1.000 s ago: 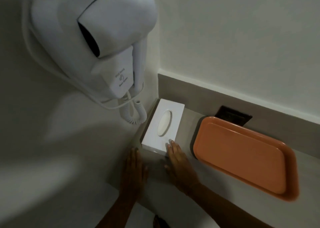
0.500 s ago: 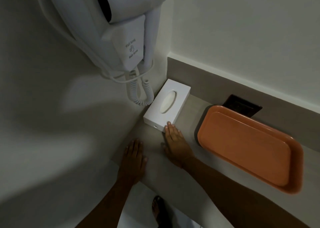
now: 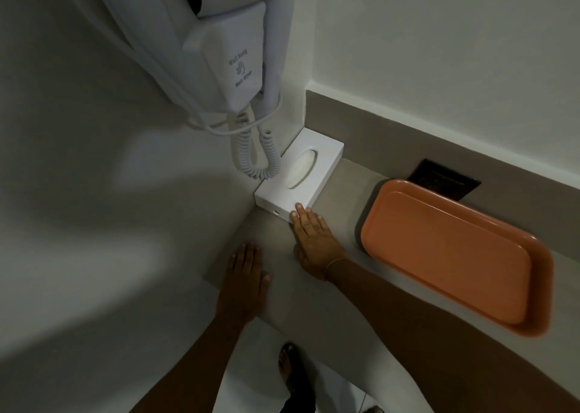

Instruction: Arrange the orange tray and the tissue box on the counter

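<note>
A white tissue box (image 3: 299, 179) with an oval slot lies flat in the corner of the grey counter (image 3: 342, 190), its long side against the left wall. My right hand (image 3: 314, 241) rests flat on the counter, fingertips touching the box's near right corner. It holds nothing. My left hand (image 3: 246, 276) lies flat near the counter's front edge, fingers spread, apart from the box. The orange tray (image 3: 452, 255) sits empty on the counter to the right, separate from both hands.
A white wall-hung hair dryer (image 3: 226, 52) with a coiled cord (image 3: 257, 157) hangs just above the box's left end. A dark wall socket (image 3: 444, 179) sits behind the tray. The counter's front edge drops to the floor, where a foot (image 3: 290, 365) shows.
The view has tilted downward. The tissue box has slid farther into the corner under my right fingertips. My left hand has stayed flat near the front edge.
</note>
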`<state>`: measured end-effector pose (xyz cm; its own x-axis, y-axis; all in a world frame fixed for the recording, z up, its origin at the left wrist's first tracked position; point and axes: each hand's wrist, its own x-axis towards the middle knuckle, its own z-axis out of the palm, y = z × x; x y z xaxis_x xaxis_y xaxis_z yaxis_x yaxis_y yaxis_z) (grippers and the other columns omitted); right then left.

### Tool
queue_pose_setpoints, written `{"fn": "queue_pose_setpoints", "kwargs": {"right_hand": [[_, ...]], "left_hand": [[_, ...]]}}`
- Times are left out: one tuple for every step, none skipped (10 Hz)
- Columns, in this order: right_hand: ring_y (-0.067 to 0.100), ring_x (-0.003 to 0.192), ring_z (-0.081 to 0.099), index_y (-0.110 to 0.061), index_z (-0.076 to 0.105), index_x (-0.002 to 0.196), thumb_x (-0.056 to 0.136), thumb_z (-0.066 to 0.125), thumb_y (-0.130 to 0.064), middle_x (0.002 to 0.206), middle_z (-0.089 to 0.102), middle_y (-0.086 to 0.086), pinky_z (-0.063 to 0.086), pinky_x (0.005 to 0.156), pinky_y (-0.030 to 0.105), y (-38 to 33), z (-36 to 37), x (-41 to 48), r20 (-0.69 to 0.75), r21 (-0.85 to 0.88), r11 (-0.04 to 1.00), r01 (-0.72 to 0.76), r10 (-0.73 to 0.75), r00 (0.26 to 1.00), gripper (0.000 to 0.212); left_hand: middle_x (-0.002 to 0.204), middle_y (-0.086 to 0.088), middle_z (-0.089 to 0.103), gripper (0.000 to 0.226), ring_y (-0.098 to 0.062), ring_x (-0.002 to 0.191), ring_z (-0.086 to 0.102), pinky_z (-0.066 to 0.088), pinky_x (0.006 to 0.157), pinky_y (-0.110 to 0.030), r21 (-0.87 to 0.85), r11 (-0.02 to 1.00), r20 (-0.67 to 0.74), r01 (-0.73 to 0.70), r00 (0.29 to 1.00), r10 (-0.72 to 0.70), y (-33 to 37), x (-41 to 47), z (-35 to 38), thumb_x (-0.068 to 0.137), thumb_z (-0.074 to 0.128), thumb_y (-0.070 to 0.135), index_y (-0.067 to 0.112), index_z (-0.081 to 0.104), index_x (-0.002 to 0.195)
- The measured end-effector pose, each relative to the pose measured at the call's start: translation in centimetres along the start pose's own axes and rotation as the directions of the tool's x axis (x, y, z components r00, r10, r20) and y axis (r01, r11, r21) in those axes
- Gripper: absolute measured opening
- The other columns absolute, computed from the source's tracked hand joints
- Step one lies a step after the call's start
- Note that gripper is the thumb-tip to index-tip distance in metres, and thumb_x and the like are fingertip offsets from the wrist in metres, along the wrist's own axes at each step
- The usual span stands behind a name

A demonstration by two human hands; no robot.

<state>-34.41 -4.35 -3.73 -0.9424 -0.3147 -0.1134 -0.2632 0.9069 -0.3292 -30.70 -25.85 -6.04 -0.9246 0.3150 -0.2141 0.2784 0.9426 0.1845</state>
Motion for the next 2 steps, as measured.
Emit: {"fn": "queue_pose_setpoints", "kwargs": {"right_hand": [[0.027,0.15,-0.01,-0.019,-0.005,0.154,0.099,0.038,-0.029,0.163,-0.014,0.004,0.003,0.122,0.047,0.1,-0.9,0.3,0.024,0.06,0.998,-0.019,0.017,1.0,0.071],[0.022,0.15,-0.002,-0.026,0.0,0.154,0.102,0.038,-0.03,0.164,-0.006,0.003,0.013,0.122,0.045,-0.2,-2.9,-1.8,-0.058,0.251,0.968,-0.018,0.033,0.998,0.065]], "left_hand": [[0.159,-0.019,0.02,0.069,-0.033,0.149,0.013,0.013,0.121,-0.048,0.0,1.0,-0.005,-0.006,1.0,0.006,-0.1,0.1,-0.2,0.091,0.014,0.043,0.005,0.017,0.149],[0.156,-0.02,0.029,0.066,-0.036,0.146,0.023,0.021,0.118,-0.051,0.007,0.999,-0.028,-0.046,0.999,0.046,0.4,-0.2,-0.8,0.092,0.021,0.04,0.003,0.027,0.146]]}}
